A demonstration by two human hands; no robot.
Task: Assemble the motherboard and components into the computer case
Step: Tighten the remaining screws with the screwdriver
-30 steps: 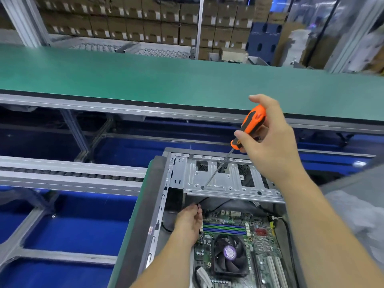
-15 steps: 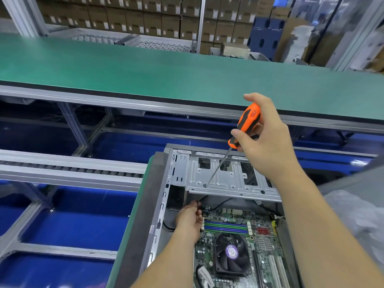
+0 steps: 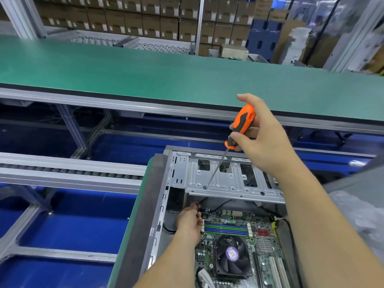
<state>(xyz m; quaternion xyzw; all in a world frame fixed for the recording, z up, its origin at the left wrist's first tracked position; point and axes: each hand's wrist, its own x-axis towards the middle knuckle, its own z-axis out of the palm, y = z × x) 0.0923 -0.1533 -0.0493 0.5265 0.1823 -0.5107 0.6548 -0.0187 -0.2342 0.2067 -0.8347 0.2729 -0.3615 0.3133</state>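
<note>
since before, the screwdriver [image 3: 242, 127] stands more upright; the right hand [image 3: 262, 138] grips its handle, tip on the drive bracket [image 3: 232, 183] of the computer case [image 3: 166, 196]; the left hand [image 3: 190, 222] pinches a black cable [image 3: 202, 201] beside the motherboard [image 3: 234, 223]

No wording is showing clearly enough to read anywhere. The round purple sticker [image 3: 232, 254] sitting on the hub of the cooler fan [image 3: 232, 258] is carrying small print — too blurred to make out. The white labels [image 3: 122, 30] on the stacked cardboard boxes [image 3: 133, 19] at the back are showing only as pale patches — no letters or numbers are coming through. Markings printed on the motherboard [image 3: 239, 225] are appearing too small to tell.
</note>
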